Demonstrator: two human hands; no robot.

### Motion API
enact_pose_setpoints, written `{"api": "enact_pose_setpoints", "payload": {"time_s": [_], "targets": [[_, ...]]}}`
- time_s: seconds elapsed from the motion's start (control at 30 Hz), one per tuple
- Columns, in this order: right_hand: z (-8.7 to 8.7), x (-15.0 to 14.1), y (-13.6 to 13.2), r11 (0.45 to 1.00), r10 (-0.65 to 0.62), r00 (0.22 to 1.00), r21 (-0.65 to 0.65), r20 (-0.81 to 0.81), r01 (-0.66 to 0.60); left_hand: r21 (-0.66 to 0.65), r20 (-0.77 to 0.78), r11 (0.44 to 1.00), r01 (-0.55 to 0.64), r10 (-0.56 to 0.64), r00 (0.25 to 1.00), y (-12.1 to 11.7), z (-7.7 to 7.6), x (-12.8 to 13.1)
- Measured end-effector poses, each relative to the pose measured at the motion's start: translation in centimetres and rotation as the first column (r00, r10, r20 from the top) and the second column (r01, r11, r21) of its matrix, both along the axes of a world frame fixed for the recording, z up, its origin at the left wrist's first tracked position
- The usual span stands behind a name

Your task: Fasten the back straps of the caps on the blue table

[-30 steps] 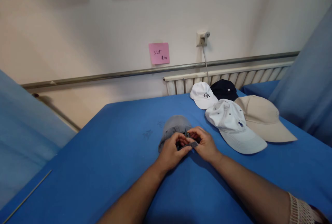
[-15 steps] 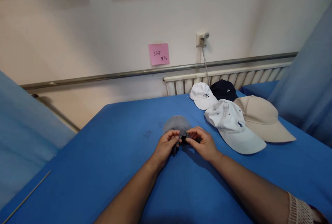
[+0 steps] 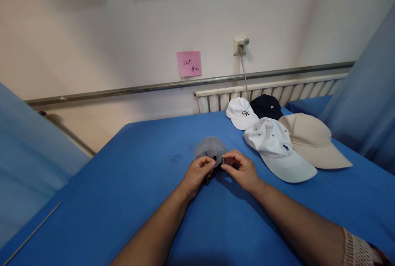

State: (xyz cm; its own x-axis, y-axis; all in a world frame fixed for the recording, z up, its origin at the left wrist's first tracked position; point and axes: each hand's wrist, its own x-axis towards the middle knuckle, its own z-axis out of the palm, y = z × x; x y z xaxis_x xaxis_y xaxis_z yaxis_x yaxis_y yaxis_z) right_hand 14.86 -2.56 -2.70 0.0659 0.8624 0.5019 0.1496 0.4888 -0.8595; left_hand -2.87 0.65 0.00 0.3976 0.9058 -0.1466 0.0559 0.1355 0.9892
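A grey cap lies on the blue-covered table, with its back strap towards me. My left hand is closed in a pinch on the dark strap at the cap's left side. Opposite it, my right hand pinches a small dark buckle at the strap's right end. Finger and thumb tips of both hands almost meet over the cap's rear opening. Part of the cap's lower edge is hidden behind my left fingers.
To the right lie a white cap with letters, a navy cap, a pale cap with a rider logo and a beige cap. A radiator and metal rail run behind the blue table.
My left fingertips have shifted slightly right, bringing the strap closer to the buckle. A small dark opening now shows above them. The right hand has hardly moved.
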Motion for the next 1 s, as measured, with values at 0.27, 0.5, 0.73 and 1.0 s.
{"api": "enact_pose_setpoints", "payload": {"time_s": [0.27, 0.5, 0.73, 1.0], "targets": [[-0.03, 0.02, 0.01, 1.000, 0.028, 0.999, -0.010, -0.020, -0.028, -0.027, 0.016, 0.999, 0.040, -0.040, 0.999, 0.05, -0.10, -0.05], [-0.10, -0.04, -0.01, 0.998, 0.046, 0.997, -0.048, -0.057, -0.049, -0.094, 0.101, 0.990, 0.101, -0.091, 0.991, -0.06, 0.29, -0.12], [-0.24, -0.03, 0.02, 0.993, 0.063, 0.994, -0.098, -0.094, -0.072, -0.158, 0.139, 0.980, 0.121, -0.099, 0.985, -0.05, 0.63, -0.40], [-0.14, -0.14, -0.13, 0.984, 0.128, 0.985, -0.110, -0.116, -0.141, -0.107, 0.063, 0.985, 0.135, -0.129, 0.990, 0.01, -0.05, -0.39]]}}
